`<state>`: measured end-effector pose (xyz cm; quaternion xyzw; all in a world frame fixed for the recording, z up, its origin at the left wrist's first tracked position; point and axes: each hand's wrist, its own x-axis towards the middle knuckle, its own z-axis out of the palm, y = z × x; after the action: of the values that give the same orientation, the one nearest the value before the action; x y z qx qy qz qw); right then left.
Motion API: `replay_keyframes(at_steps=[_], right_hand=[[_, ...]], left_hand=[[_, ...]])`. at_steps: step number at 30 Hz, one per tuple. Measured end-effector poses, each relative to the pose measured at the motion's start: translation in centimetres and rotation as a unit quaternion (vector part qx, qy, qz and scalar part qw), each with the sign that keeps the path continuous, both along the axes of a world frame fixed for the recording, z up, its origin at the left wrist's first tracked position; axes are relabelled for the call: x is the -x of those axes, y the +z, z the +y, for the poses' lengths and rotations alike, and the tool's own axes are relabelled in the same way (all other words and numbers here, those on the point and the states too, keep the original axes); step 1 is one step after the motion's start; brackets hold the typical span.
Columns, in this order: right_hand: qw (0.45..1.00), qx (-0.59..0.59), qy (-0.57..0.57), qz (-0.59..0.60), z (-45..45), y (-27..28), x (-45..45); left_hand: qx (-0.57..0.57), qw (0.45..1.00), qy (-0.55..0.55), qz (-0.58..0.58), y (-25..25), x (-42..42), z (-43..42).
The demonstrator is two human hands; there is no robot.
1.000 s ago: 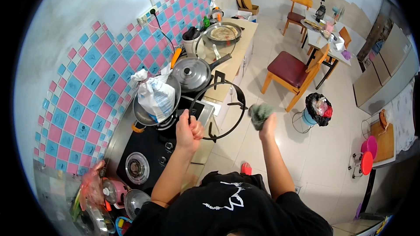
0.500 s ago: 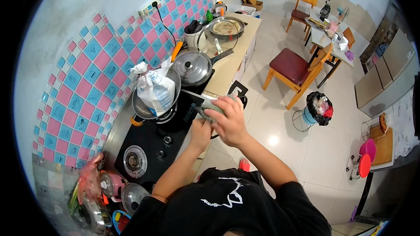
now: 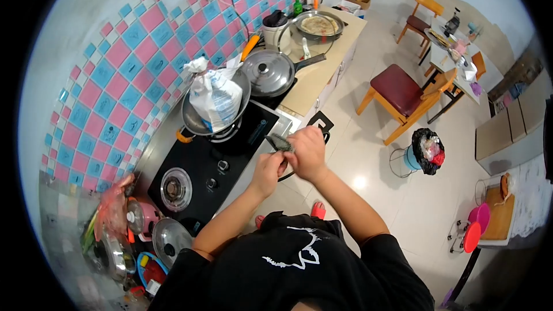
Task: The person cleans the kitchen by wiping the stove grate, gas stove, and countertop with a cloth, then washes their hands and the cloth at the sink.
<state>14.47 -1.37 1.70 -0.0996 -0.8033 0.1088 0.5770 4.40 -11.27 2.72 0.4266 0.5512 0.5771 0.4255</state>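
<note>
My left hand [image 3: 269,171] grips the near side of a dark round ring frame [image 3: 326,137], held in front of my chest over the stove's front edge. Wrapped round a grey-green cloth [image 3: 280,143], my right hand [image 3: 308,152] presses it against the ring beside my left hand. Both hands hide most of the ring; a black loop-shaped part [image 3: 320,120] of it shows beyond them. Left of the hands is the black stove [image 3: 190,178]. A wok [image 3: 191,116] on its far burner bears a tied white plastic bag [image 3: 216,99].
A lidded pan [image 3: 268,73] with its handle over the counter [image 3: 302,95] stands beyond the wok. Farther off is a pan with a flatbread [image 3: 318,25]. A chair [image 3: 397,89] and a black-lined bin [image 3: 426,151] stand right. Pots and a glass lid [image 3: 171,242] lie lower left.
My right hand has come leftward with the cloth to the ring beside my left hand. The ring has been lowered and tilted. The view has shifted a little.
</note>
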Motion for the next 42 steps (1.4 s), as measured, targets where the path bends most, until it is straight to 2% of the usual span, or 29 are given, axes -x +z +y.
replay_keyframes(at_steps=[2,3,4,5,6,7,8,9,10,11,12,14,16,17,18,20,21,25,28,31,32,33,35,36,38,40,41,42], right_hand=[[0.996,0.043,0.044,-0.065,1.9,-1.7,-0.5],[0.991,0.110,0.010,-0.070,2.3,-3.3,-0.4],[0.972,0.226,-0.011,-0.065,2.7,-4.7,-0.1],[0.909,0.409,-0.016,-0.081,3.0,-5.4,-0.6],[0.907,0.417,-0.037,-0.052,2.9,-5.1,-1.1],[0.922,0.375,-0.099,0.008,3.0,-6.0,-1.2],[0.813,0.546,0.023,0.200,3.2,-6.2,-0.9],[0.842,0.513,-0.045,0.163,3.5,-6.4,-1.1],[0.756,0.612,0.028,0.229,3.5,-6.2,-1.5],[0.720,0.658,0.060,0.212,4.4,-7.9,-1.6],[0.699,0.701,0.096,0.104,5.3,-9.8,-2.1],[0.510,0.829,0.218,-0.066,4.7,-9.0,-1.3],[0.387,0.856,0.284,-0.192,2.8,-9.2,0.4],[0.416,0.805,0.342,-0.251,2.1,-11.4,1.5],[0.421,0.769,0.374,-0.303,1.1,-10.6,2.5],[0.470,0.702,0.393,-0.363,-0.4,-9.7,4.4],[0.463,0.700,0.395,-0.373,-1.1,-9.8,5.4],[0.520,0.643,0.400,-0.396,-3.9,-10.7,8.8],[0.552,0.609,0.394,-0.412,-5.9,-10.0,11.1],[0.665,0.496,0.408,-0.380,-7.7,-10.0,13.6],[0.664,0.490,0.410,-0.389,-8.2,-9.2,14.7],[0.686,0.474,0.402,-0.379,-8.7,-8.4,16.0],[0.716,0.451,0.403,-0.348,-9.8,-7.5,18.7],[0.747,0.419,0.421,-0.297,-10.6,-6.4,20.2],[0.769,0.456,0.372,-0.249,-11.3,-6.6,23.4],[0.794,0.471,0.264,-0.277,-12.2,-6.4,26.9],[0.830,0.440,0.246,-0.239,-13.3,-7.2,28.7],[0.807,0.459,0.271,-0.254,-14.4,-8.1,30.3]], left_hand=[[0.090,0.996,0.004,-0.015,-0.7,0.4,-0.1],[0.085,0.996,0.020,0.030,-1.0,0.7,-0.4],[0.086,0.995,0.033,0.025,-1.2,1.0,-0.9],[0.090,0.989,0.074,0.087,-1.3,1.5,-1.4],[0.097,0.977,0.115,0.151,-1.3,2.2,-2.0],[0.135,0.965,0.151,0.167,-1.3,2.8,-2.8],[0.138,0.973,0.174,0.068,-1.4,4.4,-4.1],[0.149,0.974,0.161,0.057,-1.0,5.0,-4.3],[0.160,0.971,0.171,0.044,-0.5,5.2,-5.1],[0.162,0.965,0.207,0.003,-1.2,5.4,-5.8],[0.164,0.958,0.233,0.000,-1.8,5.6,-6.7],[0.196,0.945,0.179,0.191,-2.7,6.1,-8.7],[0.194,0.912,0.174,0.316,-1.6,5.6,-9.9],[0.183,0.904,0.165,0.350,-1.9,5.7,-10.6],[0.172,0.894,0.153,0.384,-2.3,5.9,-11.3],[0.172,0.885,0.179,0.394,-3.1,6.5,-13.0],[0.163,0.878,0.193,0.407,-3.5,6.6,-13.9],[0.135,0.854,0.243,0.440,-4.8,8.3,-18.0],[0.114,0.862,0.302,0.391,-4.2,9.4,-20.1],[0.122,0.851,0.361,0.361,-4.5,10.5,-21.1],[0.143,0.837,0.384,0.363,-4.5,10.9,-21.6],[0.143,0.836,0.392,0.358,-5.1,11.4,-22.3],[0.178,0.803,0.526,0.218,-6.8,13.1,-23.9],[0.137,0.801,0.548,0.200,-7.3,14.4,-25.4],[0.043,0.782,0.614,0.102,-7.1,16.5,-27.8],[-0.070,0.746,0.661,-0.047,-5.6,17.6,-29.3],[-0.140,0.723,0.669,-0.098,-4.9,18.1,-30.1],[-0.136,0.749,0.649,0.011,-5.2,18.8,-31.7]])
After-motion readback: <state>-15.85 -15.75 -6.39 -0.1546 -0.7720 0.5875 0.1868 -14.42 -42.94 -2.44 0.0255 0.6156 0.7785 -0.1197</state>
